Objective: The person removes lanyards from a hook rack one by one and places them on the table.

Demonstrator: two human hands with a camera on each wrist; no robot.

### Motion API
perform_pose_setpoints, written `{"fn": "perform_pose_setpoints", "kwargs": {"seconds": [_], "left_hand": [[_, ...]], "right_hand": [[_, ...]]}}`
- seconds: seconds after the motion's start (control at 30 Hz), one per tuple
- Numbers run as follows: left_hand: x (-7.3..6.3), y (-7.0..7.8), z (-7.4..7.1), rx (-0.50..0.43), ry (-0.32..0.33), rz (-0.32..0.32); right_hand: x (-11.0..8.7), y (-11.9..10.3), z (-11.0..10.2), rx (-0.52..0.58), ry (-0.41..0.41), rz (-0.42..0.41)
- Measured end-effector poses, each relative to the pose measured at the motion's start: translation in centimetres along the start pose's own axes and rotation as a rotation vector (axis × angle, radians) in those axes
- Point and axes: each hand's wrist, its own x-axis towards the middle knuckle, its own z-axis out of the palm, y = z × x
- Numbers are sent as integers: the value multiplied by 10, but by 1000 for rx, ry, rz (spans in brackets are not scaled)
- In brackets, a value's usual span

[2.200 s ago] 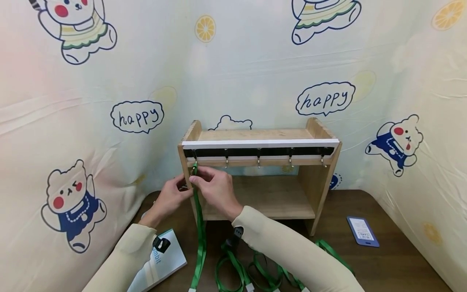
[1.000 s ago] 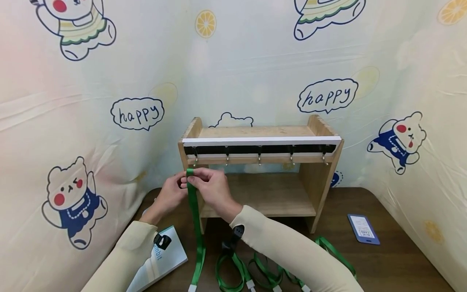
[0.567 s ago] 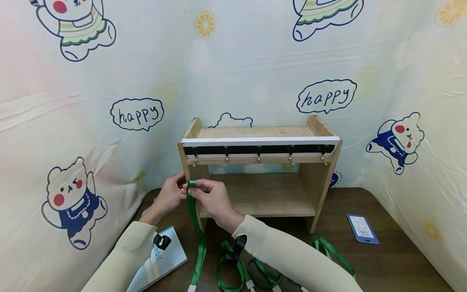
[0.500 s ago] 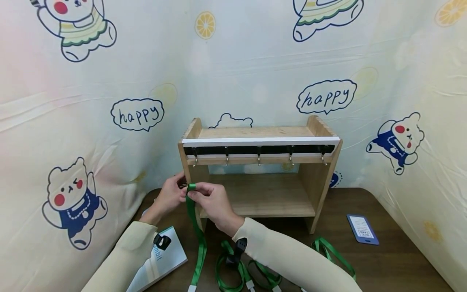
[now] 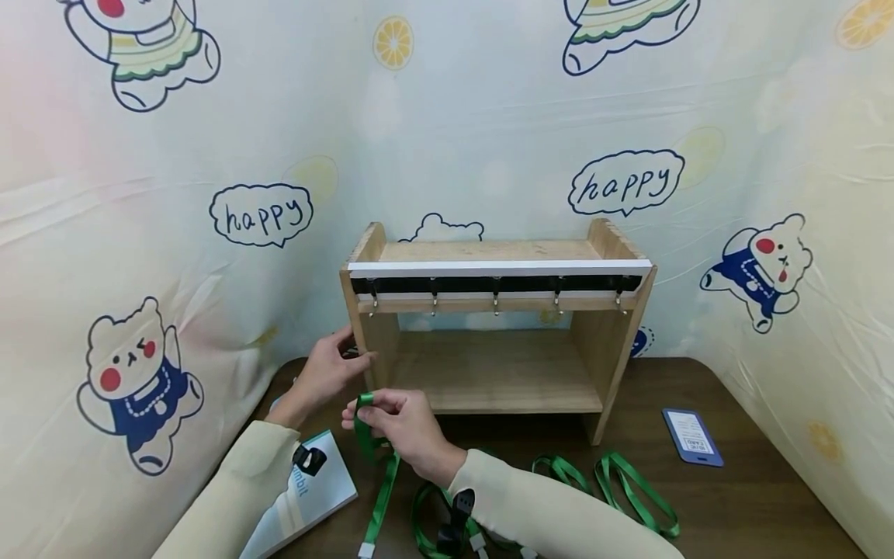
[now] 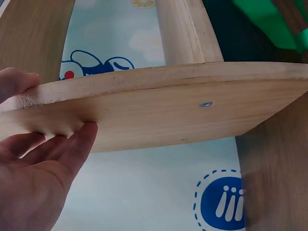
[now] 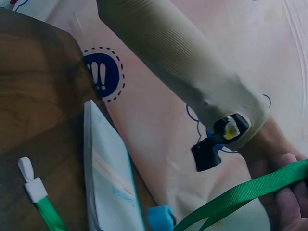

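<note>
A small wooden shelf [image 5: 489,371] stands on the table, with a row of metal hooks [image 5: 497,298] along its front strip. My left hand [image 5: 327,376] grips the shelf's left side panel; in the left wrist view the thumb is on one face of this panel [image 6: 159,110] and the fingers on the other. In front of the shelf's lower left, my right hand [image 5: 408,427] pinches the looped top of a green lanyard [image 5: 380,501]. Its white-clipped end lies on the table. The right wrist view shows the green strap [image 7: 245,195] running from the fingers.
More green lanyards [image 5: 639,493] lie on the table, partly behind the right sleeve [image 5: 552,505]. A blue card holder [image 5: 693,437] lies at the right. At the left is a white-and-blue box [image 5: 317,481]. A printed cloth [image 5: 489,116] hangs behind.
My right hand has lowered the lanyard from the leftmost hook toward the table, and the strap now bends. My left hand stays at the shelf's left side.
</note>
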Motion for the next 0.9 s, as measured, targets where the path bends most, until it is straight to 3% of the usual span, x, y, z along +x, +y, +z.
{"fn": "perform_pose_setpoints", "kwargs": {"seconds": [0.4,0.63,0.9], "left_hand": [[2,1,1,2,2,18],[2,0,1,2,4,24],[2,-2,1,-5,-1,27]], "right_hand": [[-14,22,1,32,-63,110],[-25,34,-2,43,-126,127],[-33,50,-7,75,-143,143]]}}
